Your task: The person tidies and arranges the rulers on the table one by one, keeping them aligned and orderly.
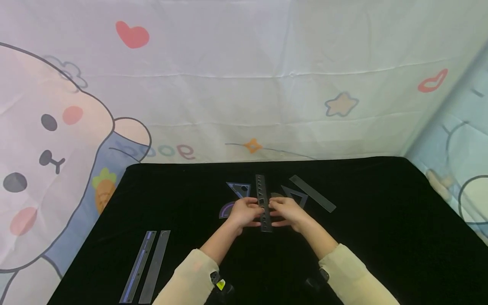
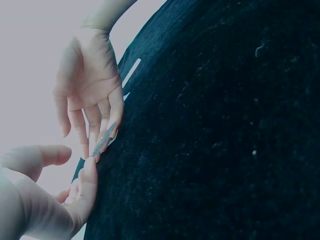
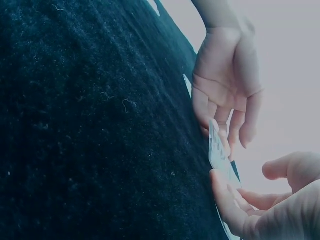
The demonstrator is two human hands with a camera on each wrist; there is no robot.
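A dark see-through stencil ruler (image 1: 263, 190) with cut-out shapes stands lengthwise between the two hands in the head view. My left hand (image 1: 244, 212) touches its left edge with the fingertips. Against the opposite edge rest the fingers of my right hand (image 1: 288, 212). Both wrist views show the thumbs apart from the ruler (image 3: 218, 150), with the fingers fairly straight. Behind the hands are a set square (image 1: 240, 189) and a protractor (image 1: 226, 209) on the left, a second set square (image 1: 295, 195) on the right. Whether the ruler lies flat is hard to tell.
A clear straight ruler (image 1: 313, 194) lies slanted at the back right. Two more rulers, one with a blue stripe (image 1: 138, 267) and one plain (image 1: 154, 267), lie side by side at the front left. Black cloth (image 1: 381, 237) covers the table, and a printed curtain (image 1: 244, 106) hangs behind.
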